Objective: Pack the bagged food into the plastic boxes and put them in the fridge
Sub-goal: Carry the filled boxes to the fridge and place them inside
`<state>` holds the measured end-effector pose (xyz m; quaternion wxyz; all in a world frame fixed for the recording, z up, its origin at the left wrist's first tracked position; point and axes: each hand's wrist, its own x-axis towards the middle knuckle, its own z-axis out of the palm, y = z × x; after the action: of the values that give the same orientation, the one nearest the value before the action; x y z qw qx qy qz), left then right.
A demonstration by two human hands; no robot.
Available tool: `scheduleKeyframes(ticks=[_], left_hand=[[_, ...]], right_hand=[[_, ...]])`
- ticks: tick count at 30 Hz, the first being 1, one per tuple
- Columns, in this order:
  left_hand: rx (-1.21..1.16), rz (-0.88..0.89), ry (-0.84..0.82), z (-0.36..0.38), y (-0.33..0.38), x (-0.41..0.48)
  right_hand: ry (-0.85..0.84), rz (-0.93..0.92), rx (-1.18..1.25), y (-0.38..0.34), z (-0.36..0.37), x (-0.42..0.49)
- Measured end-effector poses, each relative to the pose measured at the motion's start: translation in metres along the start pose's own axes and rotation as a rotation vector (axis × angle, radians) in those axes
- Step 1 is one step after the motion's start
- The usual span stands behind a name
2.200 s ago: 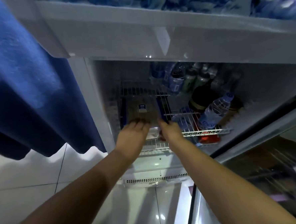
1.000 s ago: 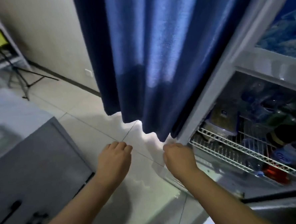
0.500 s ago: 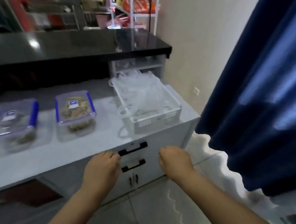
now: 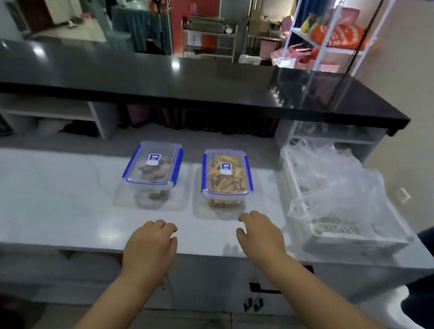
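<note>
The view has swung from the fridge to the white counter [image 4: 60, 199], where two lidded plastic boxes [image 4: 152, 168] [image 4: 225, 176] of food now sit side by side. Left hand [image 4: 150, 247] and right hand [image 4: 262, 235] hover before them, loosely curled, empty. A basket [image 4: 354, 232] of bags stands right.

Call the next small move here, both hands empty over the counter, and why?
Probably reach the right hand forward to the lidded box of yellow-orange strips, with the left hand coming to its other side. Both hands hover open and empty at the counter's front edge, this box sits nearest, just ahead of the right fingertips, and its lid looks closed. The box of darker food lies further back.
</note>
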<state>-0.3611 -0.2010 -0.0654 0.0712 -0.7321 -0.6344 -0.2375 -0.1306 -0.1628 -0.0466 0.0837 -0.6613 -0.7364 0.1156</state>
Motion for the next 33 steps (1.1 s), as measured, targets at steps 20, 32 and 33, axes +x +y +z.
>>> scheduleKeyframes(ticks=[20, 32, 33], left_hand=[[-0.773, -0.512, -0.371, 0.087, 0.014, 0.14], [-0.762, -0.474, -0.216, 0.06, 0.037, 0.102], [-0.766, -0.459, -0.182, 0.054, 0.042, 0.097]], right_hand=[[-0.14, 0.416, 0.721, 0.023, 0.017, 0.161], [0.067, 0.386, 0.741, 0.018, 0.009, 0.098], [0.112, 0.372, 0.745, 0.016, 0.004, 0.087]])
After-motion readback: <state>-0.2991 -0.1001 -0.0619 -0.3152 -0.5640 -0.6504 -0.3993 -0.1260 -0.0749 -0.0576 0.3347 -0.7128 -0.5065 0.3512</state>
